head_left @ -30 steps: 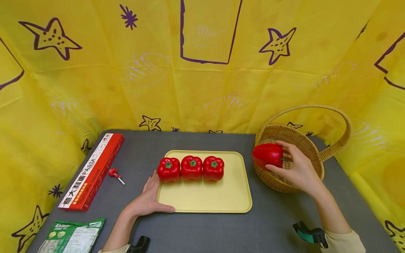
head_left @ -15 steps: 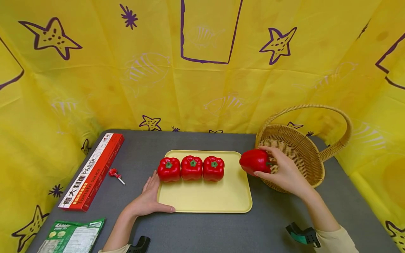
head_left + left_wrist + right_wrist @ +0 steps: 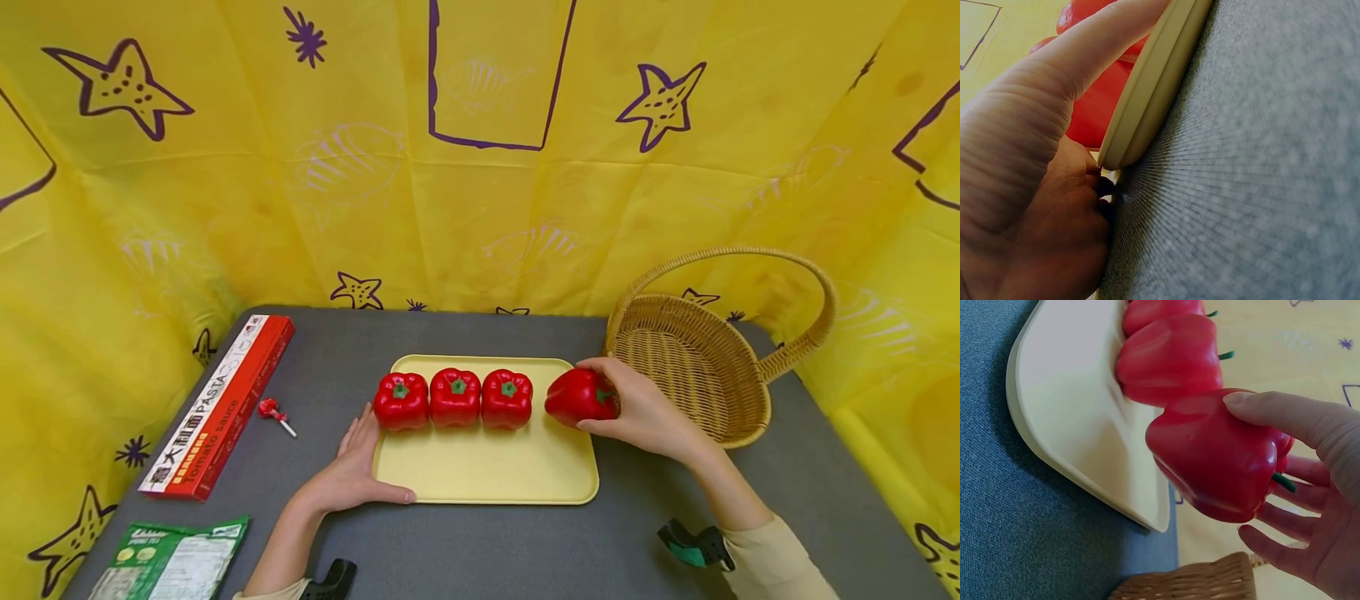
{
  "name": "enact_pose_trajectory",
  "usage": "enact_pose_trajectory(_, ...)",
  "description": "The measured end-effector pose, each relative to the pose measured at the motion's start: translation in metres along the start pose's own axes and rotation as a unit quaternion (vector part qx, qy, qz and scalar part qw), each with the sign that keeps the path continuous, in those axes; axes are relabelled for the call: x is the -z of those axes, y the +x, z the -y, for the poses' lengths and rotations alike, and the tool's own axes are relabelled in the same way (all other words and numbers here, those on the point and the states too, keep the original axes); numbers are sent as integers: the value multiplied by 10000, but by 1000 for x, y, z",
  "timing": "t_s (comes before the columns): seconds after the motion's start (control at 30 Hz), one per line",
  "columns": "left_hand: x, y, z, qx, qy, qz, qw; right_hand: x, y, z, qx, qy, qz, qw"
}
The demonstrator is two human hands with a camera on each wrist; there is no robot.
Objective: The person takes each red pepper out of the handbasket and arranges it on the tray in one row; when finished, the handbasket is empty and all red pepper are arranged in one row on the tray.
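Note:
My right hand [image 3: 648, 408] grips a red bell pepper [image 3: 577, 397] by its stem end, thumb on one side and fingers on the other. The right wrist view shows this bell pepper [image 3: 1216, 456] tilted, above the right end of the pale yellow tray [image 3: 487, 475]. In a row on the tray stand three more red bell peppers [image 3: 454, 398], green stems up. At the tray's left front corner, my left hand [image 3: 348, 467] has its thumb along the front rim and its straight fingers beside the left edge. The left wrist view shows the thumb [image 3: 1085, 56] against the tray's rim [image 3: 1147, 87].
A wicker basket [image 3: 738, 350] with a tall handle stands at the right, behind my right forearm. On the left lie a red and white pasta box [image 3: 217, 408], a lollipop [image 3: 270, 410] and a green packet [image 3: 176, 554]. A yellow curtain [image 3: 480, 217] hangs behind the table.
My right hand has carried the bell pepper left, from over the basket to over the tray's right end. The left hand and the three standing bell peppers have stayed in place.

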State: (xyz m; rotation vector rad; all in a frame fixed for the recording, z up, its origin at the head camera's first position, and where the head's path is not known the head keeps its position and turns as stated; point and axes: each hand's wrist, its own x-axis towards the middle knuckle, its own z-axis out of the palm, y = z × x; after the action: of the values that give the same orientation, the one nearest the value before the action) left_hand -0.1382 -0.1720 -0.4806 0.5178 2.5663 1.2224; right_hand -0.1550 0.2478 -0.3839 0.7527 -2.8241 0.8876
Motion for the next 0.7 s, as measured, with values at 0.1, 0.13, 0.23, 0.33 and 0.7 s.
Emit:
enact_pose_trajectory(0.1, 0, 0, 0, 31, -1, 26, 10000, -3, 3, 0, 95, -63, 112, 9999)
enact_pose_trajectory(0.13, 0, 1, 0, 42, 1, 36, 10000, -4, 4, 1, 132, -66, 153, 9998)
enact_pose_trajectory(0.23, 0, 1, 0, 62, -18, 56, 10000, -7, 8, 2, 180, -68, 310, 9993)
enact_pose_trajectory(0.33, 1, 1, 0, 56, -22, 58, 10000, -9, 11, 3, 171, -37, 538, 9984)
enact_pose_trajectory(0.7, 0, 0, -1, 39, -43, 32, 10000, -18, 22, 6, 94, -156, 1105, 9937)
